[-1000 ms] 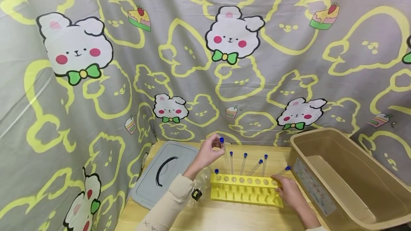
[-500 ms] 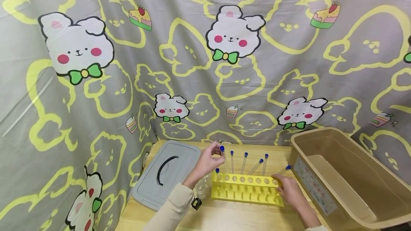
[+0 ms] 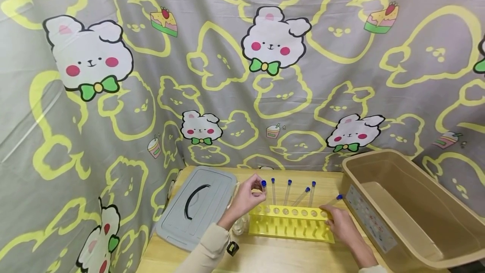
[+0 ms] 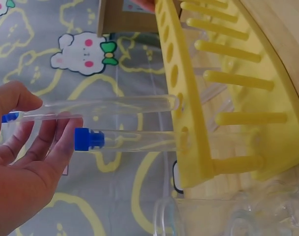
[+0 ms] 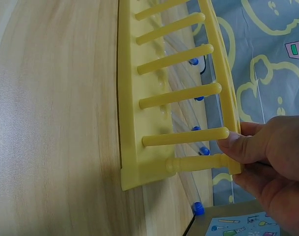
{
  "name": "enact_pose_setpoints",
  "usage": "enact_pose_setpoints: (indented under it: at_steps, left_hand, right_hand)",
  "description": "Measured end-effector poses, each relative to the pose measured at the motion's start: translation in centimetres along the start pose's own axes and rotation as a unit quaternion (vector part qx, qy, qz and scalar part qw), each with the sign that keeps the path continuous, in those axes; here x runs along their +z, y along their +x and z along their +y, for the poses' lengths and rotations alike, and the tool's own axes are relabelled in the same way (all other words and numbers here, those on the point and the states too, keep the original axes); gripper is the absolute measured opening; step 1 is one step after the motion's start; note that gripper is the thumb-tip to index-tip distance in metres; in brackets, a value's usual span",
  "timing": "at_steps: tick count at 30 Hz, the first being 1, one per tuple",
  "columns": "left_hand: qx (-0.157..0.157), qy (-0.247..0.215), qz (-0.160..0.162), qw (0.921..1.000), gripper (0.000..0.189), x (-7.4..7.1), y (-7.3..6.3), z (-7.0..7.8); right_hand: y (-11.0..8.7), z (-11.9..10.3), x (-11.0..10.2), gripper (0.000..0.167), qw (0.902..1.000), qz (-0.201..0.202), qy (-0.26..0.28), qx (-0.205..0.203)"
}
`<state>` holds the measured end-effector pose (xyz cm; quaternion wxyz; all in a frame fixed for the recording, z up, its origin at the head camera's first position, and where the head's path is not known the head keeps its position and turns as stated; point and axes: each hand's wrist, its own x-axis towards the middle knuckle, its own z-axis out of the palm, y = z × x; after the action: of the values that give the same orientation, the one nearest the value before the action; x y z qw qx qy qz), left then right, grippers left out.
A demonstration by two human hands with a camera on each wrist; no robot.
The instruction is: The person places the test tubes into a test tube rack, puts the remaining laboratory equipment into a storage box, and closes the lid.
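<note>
My left hand (image 3: 247,197) pinches a clear test tube (image 4: 110,105) near its blue stopper. The tube's rounded end is at a hole in the top bar of a yellow test tube rack (image 3: 291,236), second from the left end. Beside it, another stoppered test tube (image 4: 139,141) sits in the end hole. My right hand (image 5: 277,167) grips the top bar at the rack's right end, thumb on the near side. Behind the rack, several blue-stoppered test tubes (image 3: 289,193) lie on the table, partly hidden by it.
A grey lid (image 3: 201,214) with a black handle lies on the left. Clear glassware (image 4: 208,211) stands by the rack's left end, near a small black object (image 3: 233,247). A brown bin (image 3: 379,218) stands at the right, and a patterned curtain (image 3: 227,96) hangs behind.
My left hand has come down toward the rack, bringing the test tube's end to the top bar. My right hand stays on the rack's end.
</note>
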<state>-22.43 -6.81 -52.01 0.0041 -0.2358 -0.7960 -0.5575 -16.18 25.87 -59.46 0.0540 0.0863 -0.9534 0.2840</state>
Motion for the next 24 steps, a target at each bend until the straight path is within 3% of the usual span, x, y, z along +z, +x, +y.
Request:
enact_pose_setpoints:
  at_steps: [5,12,24]
  left_hand:
    - [-0.009,-0.008,0.001,0.9999,0.023,0.1,-0.3,-0.4]
    - [0.001,-0.021,0.008,0.9998,0.026,0.3,-0.6,-1.2]
    - [0.022,0.061,0.004,0.9979,0.021,0.5,-0.9,-1.8]
  right_hand:
    - [0.0,0.0,0.1,0.048,1.0000,-0.001,0.000,0.002]
    - [0.0,0.1,0.2,0.048,1.0000,0.002,-0.001,0.000]
    - [0.0,0.4,0.2,0.047,1.0000,0.006,0.003,-0.003]
